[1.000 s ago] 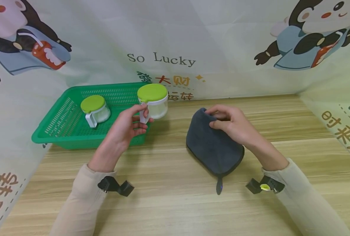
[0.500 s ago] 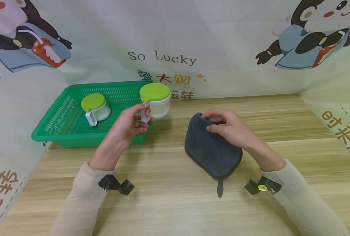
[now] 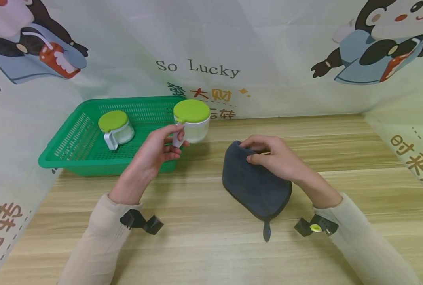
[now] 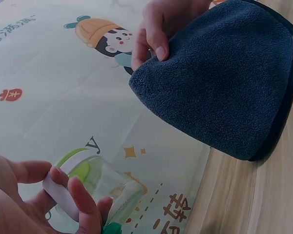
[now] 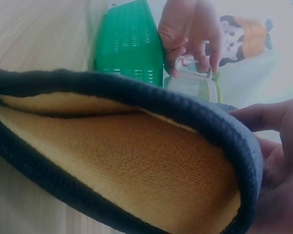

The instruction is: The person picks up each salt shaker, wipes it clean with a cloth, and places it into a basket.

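Note:
My left hand (image 3: 158, 154) grips the white handle of a clear jar with a green lid (image 3: 197, 130), held up beside the basket's right end. In the left wrist view the jar (image 4: 119, 187) looks see-through, with the fingers curled round its handle. My right hand (image 3: 277, 158) pinches the top of a folded dark grey cloth (image 3: 254, 180), which hangs over the table with a small loop at its lower corner. The right wrist view shows the cloth's orange-yellow inner side (image 5: 136, 161) between dark edges. Jar and cloth are apart.
A green plastic basket (image 3: 101, 168) stands at the back left, holding a second lidded jar (image 3: 120, 134) with a white handle. The wood-grain table (image 3: 211, 241) meets a printed backdrop (image 3: 275, 71) at the back and sides.
The jar in my left hand has shifted slightly to the right. The cloth in my right hand has come a little lower and to the left.

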The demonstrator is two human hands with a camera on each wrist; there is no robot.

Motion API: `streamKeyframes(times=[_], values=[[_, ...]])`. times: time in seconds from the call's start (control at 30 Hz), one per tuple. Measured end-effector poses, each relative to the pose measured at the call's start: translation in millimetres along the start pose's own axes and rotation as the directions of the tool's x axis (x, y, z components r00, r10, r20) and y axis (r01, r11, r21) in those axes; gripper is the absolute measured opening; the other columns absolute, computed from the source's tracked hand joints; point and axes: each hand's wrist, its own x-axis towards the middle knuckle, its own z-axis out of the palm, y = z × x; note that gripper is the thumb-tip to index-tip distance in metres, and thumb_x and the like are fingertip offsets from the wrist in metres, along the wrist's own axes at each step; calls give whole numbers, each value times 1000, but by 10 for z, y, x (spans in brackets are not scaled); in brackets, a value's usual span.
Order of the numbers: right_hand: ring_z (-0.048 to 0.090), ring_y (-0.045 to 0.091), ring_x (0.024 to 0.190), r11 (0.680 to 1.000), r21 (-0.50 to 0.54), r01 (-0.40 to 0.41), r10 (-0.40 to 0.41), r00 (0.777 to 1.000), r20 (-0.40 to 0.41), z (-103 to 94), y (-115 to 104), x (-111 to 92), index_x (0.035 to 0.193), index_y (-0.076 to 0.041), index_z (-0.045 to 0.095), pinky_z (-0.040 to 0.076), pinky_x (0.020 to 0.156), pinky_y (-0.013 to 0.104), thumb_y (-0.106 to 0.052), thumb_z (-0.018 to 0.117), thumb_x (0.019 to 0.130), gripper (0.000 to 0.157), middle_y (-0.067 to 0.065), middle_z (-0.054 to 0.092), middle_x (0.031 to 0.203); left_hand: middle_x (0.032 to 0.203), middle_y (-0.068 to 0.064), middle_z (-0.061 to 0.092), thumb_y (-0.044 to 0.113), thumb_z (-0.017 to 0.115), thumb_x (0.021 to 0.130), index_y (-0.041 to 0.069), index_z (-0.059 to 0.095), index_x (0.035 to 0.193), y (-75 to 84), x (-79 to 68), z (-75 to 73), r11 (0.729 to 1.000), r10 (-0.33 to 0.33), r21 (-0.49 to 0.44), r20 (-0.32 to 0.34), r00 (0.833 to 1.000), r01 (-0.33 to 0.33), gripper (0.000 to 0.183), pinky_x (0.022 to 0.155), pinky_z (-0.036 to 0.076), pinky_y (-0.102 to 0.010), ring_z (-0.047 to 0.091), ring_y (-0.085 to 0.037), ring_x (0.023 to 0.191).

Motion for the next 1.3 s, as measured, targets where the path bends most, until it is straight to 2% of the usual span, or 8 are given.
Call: streamKeyframes(times=[0.5, 0.77, 1.1, 1.3], values=[[70, 32, 114, 999, -2, 33, -33, 999, 16, 10, 22, 15, 127, -2, 68, 56, 94, 43, -5, 65, 97, 30, 19, 73, 124, 98, -4, 65, 42, 54, 105, 19, 54, 81, 5, -10, 1, 1000, -5, -1, 3, 1000, 5, 33, 72, 48, -24, 52, -15, 76], [70, 32, 115, 999, -2, 38, -38, 999, 21, 7, 26, 10, 127, -2, 68, 56, 95, 43, -4, 65, 97, 30, 19, 73, 124, 104, -5, 58, 40, 53, 105, 20, 53, 80, 14, -12, -27, 995, 2, -97, 10, 1000, -1, 32, 75, 43, -25, 56, -15, 90], [70, 32, 114, 999, -8, 33, -33, 999, 23, -2, 17, 2, 127, -3, 68, 56, 95, 46, -6, 65, 97, 30, 18, 73, 123, 108, -7, 58, 40, 52, 106, 20, 52, 79, 39, -9, -62, 981, -7, -194, -25, 1000, 2, 34, 72, 43, -24, 49, -14, 79], [70, 31, 114, 1000, -2, 28, -28, 999, 24, -2, 18, 4, 127, -4, 69, 56, 95, 44, -6, 65, 97, 30, 17, 74, 122, 116, -8, 55, 42, 52, 106, 21, 52, 79, 52, -5, -110, 975, -18, -223, -49, 999, 7, 35, 72, 42, -24, 48, -14, 80]])
